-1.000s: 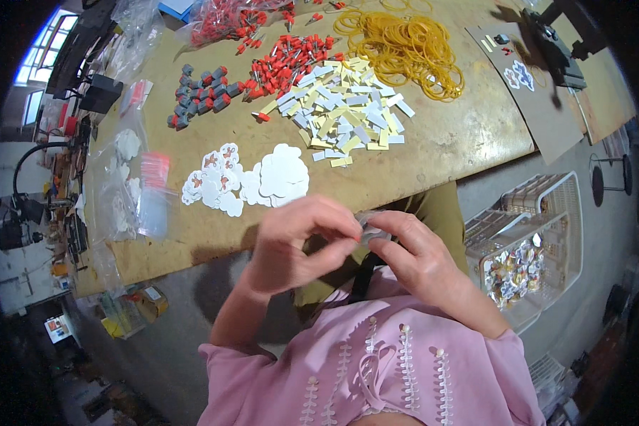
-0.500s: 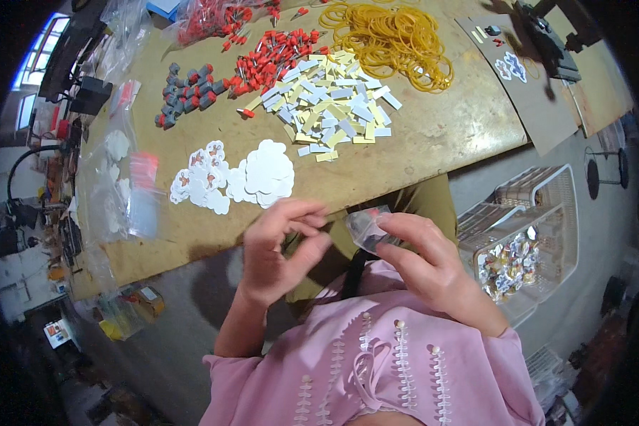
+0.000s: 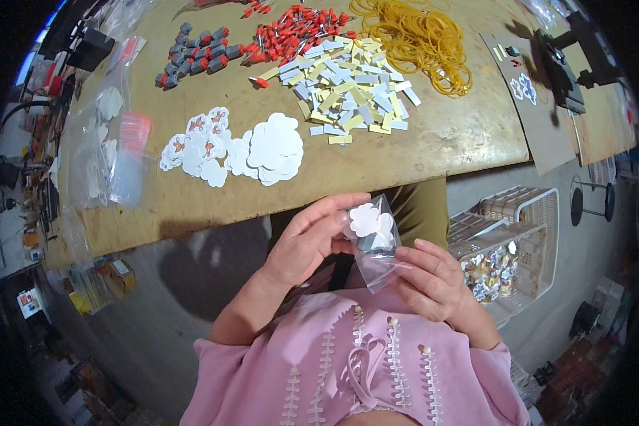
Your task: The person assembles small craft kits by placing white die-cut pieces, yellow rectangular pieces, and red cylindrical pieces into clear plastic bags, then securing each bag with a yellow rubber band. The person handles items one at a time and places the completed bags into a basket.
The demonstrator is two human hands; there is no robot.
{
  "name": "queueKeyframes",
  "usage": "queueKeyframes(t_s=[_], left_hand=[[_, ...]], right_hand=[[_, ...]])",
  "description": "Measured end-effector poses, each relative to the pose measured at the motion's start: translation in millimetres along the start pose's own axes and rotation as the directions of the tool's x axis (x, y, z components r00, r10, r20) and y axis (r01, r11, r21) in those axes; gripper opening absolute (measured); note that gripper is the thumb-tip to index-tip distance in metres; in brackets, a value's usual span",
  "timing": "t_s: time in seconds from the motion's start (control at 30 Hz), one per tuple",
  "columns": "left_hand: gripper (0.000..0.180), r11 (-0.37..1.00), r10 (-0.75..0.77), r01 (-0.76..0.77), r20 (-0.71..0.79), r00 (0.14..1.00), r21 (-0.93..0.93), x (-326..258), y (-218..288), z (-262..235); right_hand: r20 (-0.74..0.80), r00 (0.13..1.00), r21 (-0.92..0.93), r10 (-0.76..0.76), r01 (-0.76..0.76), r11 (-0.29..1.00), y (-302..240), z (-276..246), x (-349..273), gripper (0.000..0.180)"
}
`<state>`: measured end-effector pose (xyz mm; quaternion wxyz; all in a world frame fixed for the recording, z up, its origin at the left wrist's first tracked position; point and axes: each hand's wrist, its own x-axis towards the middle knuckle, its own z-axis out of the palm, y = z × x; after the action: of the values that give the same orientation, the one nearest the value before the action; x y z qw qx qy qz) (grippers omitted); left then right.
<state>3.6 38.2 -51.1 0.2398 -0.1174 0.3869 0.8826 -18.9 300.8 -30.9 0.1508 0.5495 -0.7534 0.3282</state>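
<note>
Right hand (image 3: 433, 280): grip clamped on bag (image 3: 378, 273), lower right | left hand (image 3: 309, 238): grip clamped on its upper left | bag: between hands, white cutouts (image 3: 365, 220) inside | tabletop (image 3: 461, 135) beyond: cutout pile (image 3: 275, 150), then strips (image 3: 358, 92), red parts (image 3: 305, 34)

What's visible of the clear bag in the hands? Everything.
Small, clear, shiny bag, plastic by its look, creased toward its lower end. White scalloped pieces show through its upper part, with something dark grey just below them. It's held tilted in front of the pink top, off the table. The left hand grips its left side, the right hand its right. Can't tell if it's sealed.
</note>
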Motion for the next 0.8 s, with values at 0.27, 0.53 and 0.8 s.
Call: queueKeyframes(t_s=[0.27, 0.53, 0.8], left_hand=[[0.047, 0.966, 0.089, -0.108, 0.09, 0.992, 0.235, -4.9, -0.4, -3.1], [0.022, 0.929, 0.145, -0.097, -0.111, 0.983, 0.356, -2.6, -10.3, -3.6], [0.023, 0.975, 0.147, -0.137, -0.045, 0.988, 0.176, -3.4, -4.6, 1.5]], right_hand=[[0.014, 0.999, 0.073, 0.038, -0.039, 0.997, 1.5, 3.8, 2.4, 0.023], [-0.04, 0.983, 0.124, 0.177, -0.171, 0.977, 1.7, 6.7, 8.9, 0.03], [-0.062, 0.869, 0.321, 0.491, -0.449, 0.834, -4.3, -0.5, 12.5, 0.026]])
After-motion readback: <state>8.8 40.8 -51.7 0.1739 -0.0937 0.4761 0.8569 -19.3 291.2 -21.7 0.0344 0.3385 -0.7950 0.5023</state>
